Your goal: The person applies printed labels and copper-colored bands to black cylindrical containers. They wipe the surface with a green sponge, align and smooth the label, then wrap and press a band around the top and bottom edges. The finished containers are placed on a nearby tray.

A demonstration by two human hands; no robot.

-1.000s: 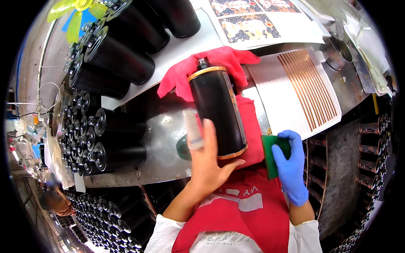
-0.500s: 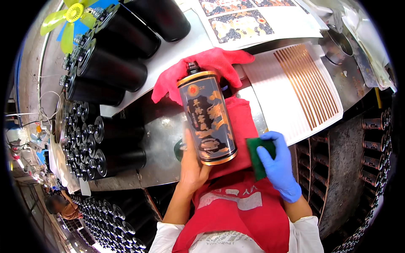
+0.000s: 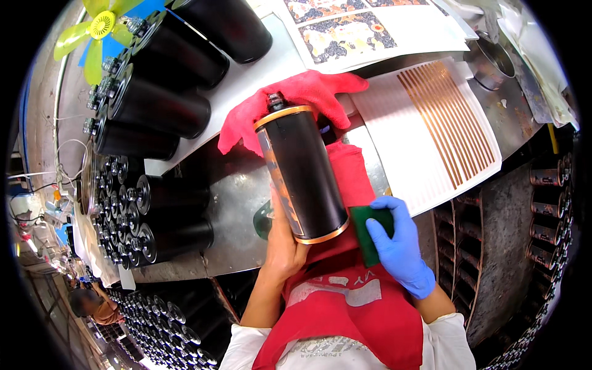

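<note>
My bare left hand (image 3: pixel 286 250) is wrapped round the lower left side of a black cylindrical bottle (image 3: pixel 303 176) with copper bands at both ends. The bottle tilts slightly, neck away from me, with a plain black side facing up; a strip of its copper decoration shows along the left. My right hand (image 3: pixel 404 250), in a blue glove, pinches a dark green scouring pad (image 3: pixel 365 234) just right of the bottle's base. Behind the bottle's neck lies a bunched red cloth (image 3: pixel 302 86), and another red cloth (image 3: pixel 353 176) is to its right.
A white sheet with copper strips (image 3: pixel 447 123) lies to the right, near a metal cup (image 3: pixel 492 65). Printed sheets (image 3: pixel 348 37) are at the back. Several black bottles (image 3: pixel 160 102) lie stacked on the left, below a yellow-green fan (image 3: pixel 102 24). Shelves of decorated bottles (image 3: pixel 546 209) stand at right.
The bottle has turned in my left hand: its decorated face has rolled to the left and a plain black side now shows. My right hand with the scouring pad has moved slightly left, closer to it.
</note>
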